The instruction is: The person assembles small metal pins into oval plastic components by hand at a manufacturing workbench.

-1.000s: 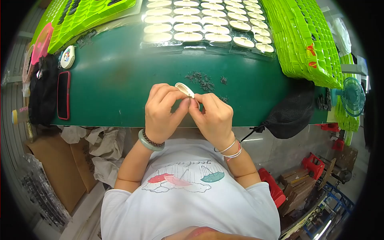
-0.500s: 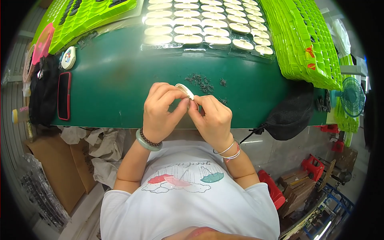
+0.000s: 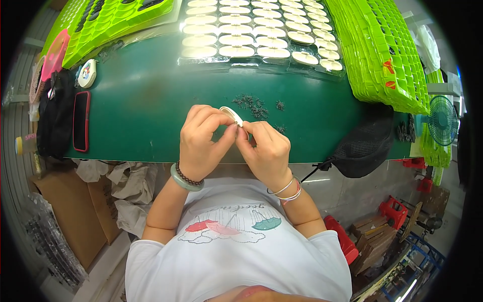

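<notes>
Over the near edge of the green table, my left hand [image 3: 202,135] is closed on a white oval plastic shell [image 3: 230,112], which is tilted up between thumb and fingers. My right hand [image 3: 266,147] pinches at the shell's lower right end. Whatever sits between those right fingertips is too small and covered to make out. Just beyond the hands lie loose heaps of tiny dark parts [image 3: 251,103]. Farther back, rows of similar white oval pieces [image 3: 236,39] fill a clear plastic tray [image 3: 241,64].
Bright green moulded trays are stacked at the back right [image 3: 377,60] and back left [image 3: 110,30]. A phone in a red case [image 3: 80,121] lies at the left beside a black bag [image 3: 54,116]. A black mesh cap [image 3: 365,143] rests on the right edge, near a small fan [image 3: 441,121].
Both hands stay nearly in place, still gripping the white shell. Only a very slight shift of the fingers and view shows.
</notes>
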A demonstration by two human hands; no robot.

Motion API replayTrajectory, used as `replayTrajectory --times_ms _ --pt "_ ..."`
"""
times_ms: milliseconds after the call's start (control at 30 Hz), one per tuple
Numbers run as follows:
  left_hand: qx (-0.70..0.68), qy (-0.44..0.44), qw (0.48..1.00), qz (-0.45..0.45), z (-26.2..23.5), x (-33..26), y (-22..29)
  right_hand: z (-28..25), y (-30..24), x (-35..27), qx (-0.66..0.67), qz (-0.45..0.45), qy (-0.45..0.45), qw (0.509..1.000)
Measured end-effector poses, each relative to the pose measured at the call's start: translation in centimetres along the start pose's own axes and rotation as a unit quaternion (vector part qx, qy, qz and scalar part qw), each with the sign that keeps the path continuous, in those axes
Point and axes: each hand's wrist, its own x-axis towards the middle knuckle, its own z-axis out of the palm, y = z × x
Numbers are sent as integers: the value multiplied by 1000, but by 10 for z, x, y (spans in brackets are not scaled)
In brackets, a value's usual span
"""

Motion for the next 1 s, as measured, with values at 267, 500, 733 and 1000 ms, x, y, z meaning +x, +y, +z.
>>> replayTrajectory --times_ms 267,500,733,1000 --pt "6 -11 1000 10 -3 3 -1 1 1 0 8 5 -2 1000" --pt "39 5 999 32 -1 3 1 2 1 0 5 9 2 1000" --pt "30 3 999 37 -1 5 1 0 1 4 3 0 0 1000" --pt "41 -26 999 22 -25 13 11 -17 10 13 -9 19 -21 1000"
